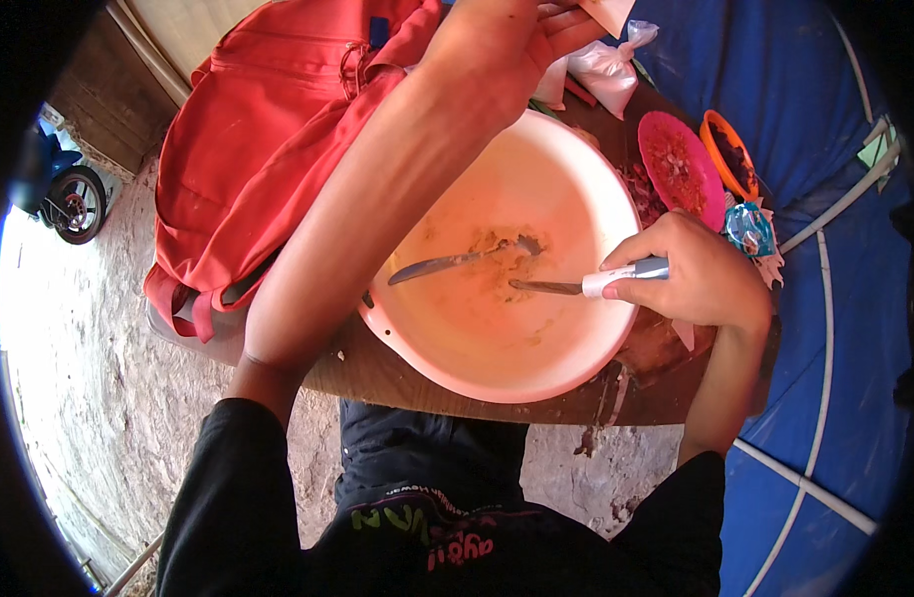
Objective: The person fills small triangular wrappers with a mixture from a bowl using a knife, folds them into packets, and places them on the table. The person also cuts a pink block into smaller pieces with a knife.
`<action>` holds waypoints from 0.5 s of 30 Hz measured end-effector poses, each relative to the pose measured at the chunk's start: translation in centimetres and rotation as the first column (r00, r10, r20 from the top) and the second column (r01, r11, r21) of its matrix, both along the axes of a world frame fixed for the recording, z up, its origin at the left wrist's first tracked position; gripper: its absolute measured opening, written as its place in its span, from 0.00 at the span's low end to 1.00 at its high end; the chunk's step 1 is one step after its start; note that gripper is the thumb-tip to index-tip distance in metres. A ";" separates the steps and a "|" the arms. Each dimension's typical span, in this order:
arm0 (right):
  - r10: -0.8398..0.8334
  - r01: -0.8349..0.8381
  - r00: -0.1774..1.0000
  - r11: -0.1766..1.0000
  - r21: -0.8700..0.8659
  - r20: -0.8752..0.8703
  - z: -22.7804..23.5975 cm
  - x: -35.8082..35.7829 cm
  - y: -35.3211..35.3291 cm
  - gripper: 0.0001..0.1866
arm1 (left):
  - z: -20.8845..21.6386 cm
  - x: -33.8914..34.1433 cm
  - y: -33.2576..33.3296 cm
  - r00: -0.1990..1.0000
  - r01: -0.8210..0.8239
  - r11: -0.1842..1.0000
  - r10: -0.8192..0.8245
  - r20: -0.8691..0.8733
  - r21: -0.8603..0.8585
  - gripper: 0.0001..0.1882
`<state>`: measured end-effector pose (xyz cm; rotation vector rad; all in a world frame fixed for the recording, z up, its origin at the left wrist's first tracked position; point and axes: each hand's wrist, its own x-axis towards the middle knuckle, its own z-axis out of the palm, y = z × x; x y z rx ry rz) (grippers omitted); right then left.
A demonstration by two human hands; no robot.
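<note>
My right hand [686, 274] grips a knife [614, 282] by its white and grey handle, over the right side of a large white basin [447, 353]. The knife's blade points left into the basin, where yellowish-brown paste is smeared on the bottom. A metal spoon [432, 267] lies in there too, its far end in the paste. My left arm stretches across the basin's upper left. The left hand [551, 30] is at the top edge, partly cut off, its fingers closed at a pale flat piece [608, 12] whose kind I cannot make out.
A tied clear bag of whitish powder [608, 78] sits beyond the basin. At right are a pink plate [713, 209] of chopped red food, an orange bowl [710, 124] and a blue packet [750, 229]. A red backpack [248, 139] lies on the left of the wooden table [417, 393].
</note>
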<state>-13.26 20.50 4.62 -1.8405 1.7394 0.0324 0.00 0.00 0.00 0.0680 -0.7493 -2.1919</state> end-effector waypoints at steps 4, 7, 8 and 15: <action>0.037 -0.028 0.990 0.997 -0.069 0.133 -1.2 -1.0 0.1 0.13 | 0.0 0.1 0.1 1.000 -0.010 1.000 0.010 0.008 0.003 0.07; -0.005 0.018 0.986 0.997 -0.076 0.164 -0.8 -2.0 0.5 0.13 | 0.0 0.1 -0.4 1.000 -0.017 1.000 0.016 0.013 0.018 0.06; -0.022 0.034 0.989 0.996 -0.081 0.144 -0.6 -2.3 0.7 0.13 | -0.2 0.2 -0.5 1.000 -0.016 0.999 0.016 0.019 0.030 0.06; -0.255 0.246 0.880 0.966 0.074 0.401 -0.1 -4.3 1.5 0.13 | -1.1 0.0 -1.2 0.999 -0.008 0.997 0.005 0.034 0.072 0.05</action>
